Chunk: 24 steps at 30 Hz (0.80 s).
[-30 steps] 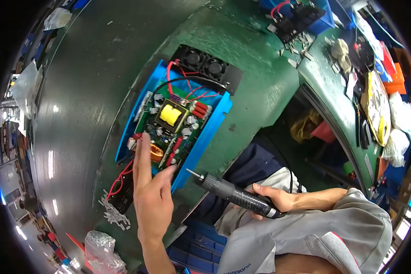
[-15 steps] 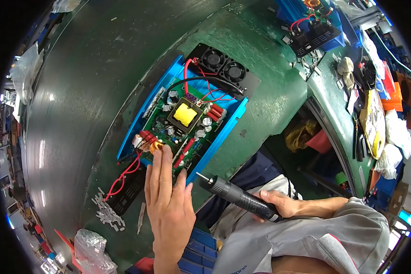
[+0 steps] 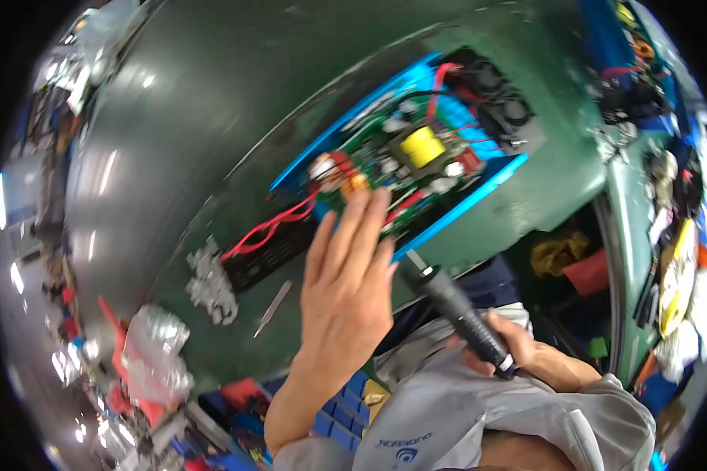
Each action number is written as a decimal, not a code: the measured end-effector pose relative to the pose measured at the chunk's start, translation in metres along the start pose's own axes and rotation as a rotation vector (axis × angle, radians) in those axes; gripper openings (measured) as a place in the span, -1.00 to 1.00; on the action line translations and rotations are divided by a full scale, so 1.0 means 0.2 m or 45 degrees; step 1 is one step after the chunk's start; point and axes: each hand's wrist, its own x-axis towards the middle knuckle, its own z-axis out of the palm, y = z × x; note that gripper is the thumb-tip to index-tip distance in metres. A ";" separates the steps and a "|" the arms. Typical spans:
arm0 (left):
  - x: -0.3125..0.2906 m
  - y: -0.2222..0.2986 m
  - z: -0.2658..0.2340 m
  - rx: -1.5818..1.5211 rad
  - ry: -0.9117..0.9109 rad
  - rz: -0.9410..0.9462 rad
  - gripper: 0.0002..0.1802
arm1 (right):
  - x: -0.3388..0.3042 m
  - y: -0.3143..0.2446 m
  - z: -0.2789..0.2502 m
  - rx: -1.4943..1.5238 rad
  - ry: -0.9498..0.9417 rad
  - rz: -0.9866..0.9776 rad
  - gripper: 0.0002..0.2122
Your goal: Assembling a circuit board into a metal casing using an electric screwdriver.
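Note:
A blue metal housing lies on the green bench, holding a circuit board with a yellow-wrapped transformer. My left hand is at its near end, fingers stretched out. The fingertips reach the board's edge beside a copper coil; whether they touch it I cannot tell. In my right hand is a black electric screwdriver, its bit pointing up and left, close to the housing's near corner. A black fan panel sits at the far end. Red wires run out to a black slotted panel.
Small grey metal pieces are heaped left of the slotted panel. A thin pen-like tool lies nearby. Another blue unit with wires stands far right. Plastic bags lie at lower left, and blue bins sit below the bench edge.
The whole view has shifted and turned, so the housing appears farther right and higher. Both hands keep their places near it, and the screwdriver stays in my right hand, now at a steeper slant.

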 end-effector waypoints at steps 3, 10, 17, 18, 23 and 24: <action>-0.08 -0.04 0.07 0.011 0.190 -0.014 -0.76 | -0.03 -0.05 0.02 -0.829 0.367 -0.310 -0.18; -0.58 -0.33 -0.08 0.154 0.903 -0.772 -0.75 | -0.17 0.02 -0.18 -1.132 0.533 -0.549 -0.26; -1.05 -0.61 -0.02 -0.040 0.625 -1.114 -0.81 | -0.08 0.02 -0.16 -1.055 0.620 -0.604 -0.18; -1.05 -0.63 -0.01 0.029 0.657 -1.079 -0.83 | -0.07 0.02 -0.16 -1.046 0.591 -0.628 -0.17; -1.05 -0.75 0.08 0.344 0.607 -0.900 -0.71 | -0.10 0.04 -0.28 -1.205 0.528 -0.500 -0.40; -1.06 -0.76 0.06 0.140 0.630 -1.080 -0.66 | -0.12 0.02 -0.22 -1.106 0.542 -0.513 -0.45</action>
